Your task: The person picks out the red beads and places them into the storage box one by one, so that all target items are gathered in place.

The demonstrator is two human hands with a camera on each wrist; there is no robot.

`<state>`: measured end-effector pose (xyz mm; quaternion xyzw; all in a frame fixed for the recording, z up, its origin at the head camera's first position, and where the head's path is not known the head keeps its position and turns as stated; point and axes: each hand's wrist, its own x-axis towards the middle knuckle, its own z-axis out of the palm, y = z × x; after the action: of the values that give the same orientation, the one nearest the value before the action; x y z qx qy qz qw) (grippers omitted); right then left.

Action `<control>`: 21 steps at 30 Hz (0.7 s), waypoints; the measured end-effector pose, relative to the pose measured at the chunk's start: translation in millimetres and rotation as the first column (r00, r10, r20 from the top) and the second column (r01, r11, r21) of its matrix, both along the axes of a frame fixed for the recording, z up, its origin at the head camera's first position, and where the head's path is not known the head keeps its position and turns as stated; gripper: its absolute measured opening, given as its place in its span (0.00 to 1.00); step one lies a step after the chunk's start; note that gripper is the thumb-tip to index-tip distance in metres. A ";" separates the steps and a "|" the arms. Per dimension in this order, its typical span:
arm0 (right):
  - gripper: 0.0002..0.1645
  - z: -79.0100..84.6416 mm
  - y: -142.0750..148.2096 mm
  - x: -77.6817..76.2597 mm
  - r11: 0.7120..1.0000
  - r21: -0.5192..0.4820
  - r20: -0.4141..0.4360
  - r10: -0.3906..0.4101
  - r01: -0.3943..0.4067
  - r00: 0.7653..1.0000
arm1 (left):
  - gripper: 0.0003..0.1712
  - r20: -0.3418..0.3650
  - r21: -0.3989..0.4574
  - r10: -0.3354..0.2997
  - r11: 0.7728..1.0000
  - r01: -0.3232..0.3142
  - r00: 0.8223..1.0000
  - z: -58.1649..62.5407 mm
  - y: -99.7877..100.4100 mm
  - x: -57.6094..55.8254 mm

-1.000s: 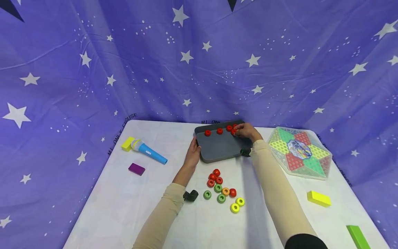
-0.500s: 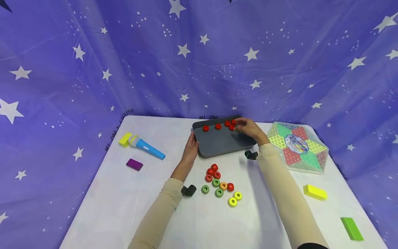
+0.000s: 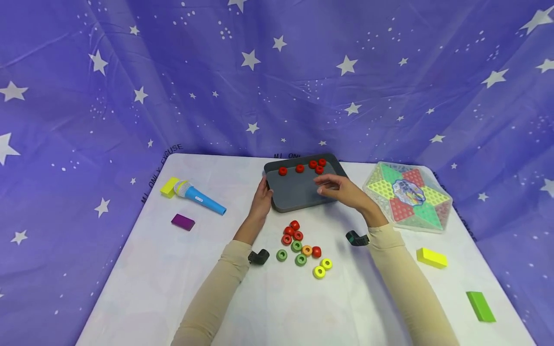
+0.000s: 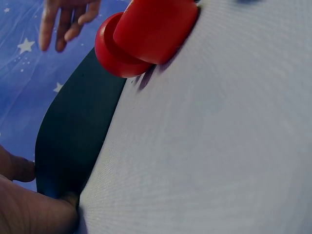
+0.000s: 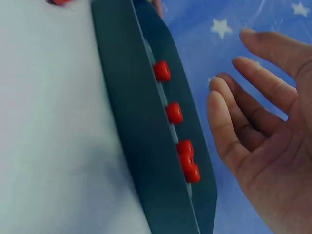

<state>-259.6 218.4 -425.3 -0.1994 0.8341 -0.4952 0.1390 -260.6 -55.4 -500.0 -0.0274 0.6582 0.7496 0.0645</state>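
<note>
A dark grey tray [image 3: 298,192] lies at the back of the white table, with several red ring beads [image 3: 300,168] along its far wall. My left hand [image 3: 260,202] holds the tray's near left corner; in the left wrist view the thumb [image 4: 48,214] presses its outer wall. Over the tray's right part hovers my right hand [image 3: 346,192], fingers apart and nothing in them, as the right wrist view confirms. In front of the tray lie more red beads [image 3: 316,252], three green rings [image 3: 278,256], an orange ring [image 3: 303,252] and two yellow rings [image 3: 315,274].
To the left are a blue toy microphone [image 3: 203,199], a yellow block [image 3: 169,188] and a purple block [image 3: 183,222]. A hexagonal game box [image 3: 417,216] sits right of the tray. Another yellow block [image 3: 432,258] and a green block [image 3: 481,306] lie nearer on the right.
My right hand has let go of a red bead by the others at the tray's far wall and drawn back toward me. My left hand keeps its place on the tray.
</note>
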 end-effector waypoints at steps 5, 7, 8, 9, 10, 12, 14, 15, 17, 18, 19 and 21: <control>0.24 -3.6 -4.0 30.9 0.997 -0.007 0.063 0.073 -0.072 0.995 | 0.34 0.004 -0.003 0.001 1.000 -0.001 1.000 -0.9 -1.2 0.1; 0.24 -6.6 -3.5 41.6 0.995 -0.009 0.098 0.102 -0.102 0.990 | 0.34 0.010 -0.002 0.007 1.000 -0.007 1.000 -1.5 -1.8 -0.9; 0.24 -8.1 -2.9 46.8 0.993 -0.003 0.111 0.115 -0.116 0.987 | 0.34 0.014 -0.002 0.010 1.000 -0.010 1.000 -1.9 -2.1 -1.3; 0.24 -9.8 -2.2 51.7 0.991 0.004 0.122 0.129 -0.130 0.984 | 0.34 0.012 0.000 0.009 1.000 -0.009 1.000 -2.4 -2.5 -1.8; 0.24 -11.7 -1.6 56.4 0.989 0.006 0.136 0.143 -0.145 0.980 | 0.34 0.013 0.003 0.011 1.000 -0.011 1.000 -2.4 -2.8 -2.0; 0.24 -16.2 -0.4 65.5 0.986 0.014 0.154 0.163 -0.167 0.975 | 0.34 0.005 0.005 0.006 1.000 -0.006 1.000 -2.2 -3.1 -1.8; 0.24 -23.0 0.8 74.3 0.983 0.027 0.165 0.176 -0.183 0.970 | 0.34 0.001 0.001 0.000 1.000 0.000 1.000 -1.9 -2.9 -1.0; 0.24 -27.0 1.5 78.5 0.982 0.029 0.172 0.180 -0.187 0.969 | 0.34 0.001 0.002 -0.003 1.000 0.003 1.000 -1.8 -2.5 -0.7; 0.24 -34.2 2.2 86.5 0.980 0.042 0.181 0.186 -0.196 0.966 | 0.34 0.002 0.001 -0.004 1.000 0.004 1.000 -1.5 -1.5 -0.4; 0.23 -37.6 2.2 90.1 0.978 0.045 0.181 0.192 -0.203 0.965 | 0.34 0.004 0.001 -0.002 1.000 0.002 1.000 -1.4 -1.2 -0.4; 0.23 -40.5 1.8 93.4 0.977 0.048 0.181 0.195 -0.206 0.964 | 0.34 0.006 0.004 -0.001 1.000 0.001 1.000 -1.5 -0.8 -0.6; 0.23 -44.7 0.6 98.6 0.975 0.054 0.171 0.204 -0.216 0.964 | 0.34 -0.003 0.010 -0.003 1.000 0.003 1.000 -1.7 -0.2 -1.6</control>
<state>-161.0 219.0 -470.0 -0.2399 0.8112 -0.4620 0.2663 -262.2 -55.6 -501.6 -0.0250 0.6545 0.7528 0.0649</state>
